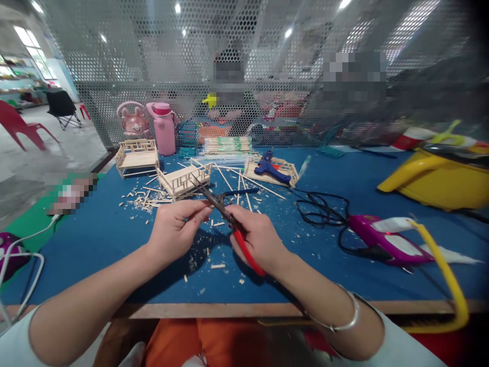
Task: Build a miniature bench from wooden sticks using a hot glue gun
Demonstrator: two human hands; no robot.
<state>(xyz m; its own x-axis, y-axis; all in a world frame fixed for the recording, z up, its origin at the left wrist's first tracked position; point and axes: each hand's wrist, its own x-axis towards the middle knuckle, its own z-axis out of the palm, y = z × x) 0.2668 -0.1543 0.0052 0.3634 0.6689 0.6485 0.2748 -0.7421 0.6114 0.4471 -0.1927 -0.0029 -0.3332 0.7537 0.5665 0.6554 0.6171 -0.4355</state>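
Note:
My right hand (pixel 257 237) is wrapped round red-handled scissors (pixel 217 201), their dark blades pointing up and to the left. Beside the blades, my left hand (pixel 178 227) is closed in a pinch; whatever is between its fingertips is too small to make out. Just beyond the blades sits a small wooden model with railings (pixel 183 181). A second model, a bench-like piece (pixel 136 157), stands further back on the left. To the right, a blue glue gun (pixel 273 169) lies across a third wooden frame (pixel 250 168). Cut stick pieces (pixel 143 199) and thin sticks (pixel 225 176) lie scattered around.
A blue table (pixel 126 278) carries a pink thermos (pixel 165 130), bundled sticks (pixel 227 145), a purple and white tool (pixel 385 239) with black cable (pixel 323 209), and a yellow container (pixel 439 178). Perforated metal mesh (pixel 183 61) rises behind. A phone-like blurred object (pixel 72 193) lies left.

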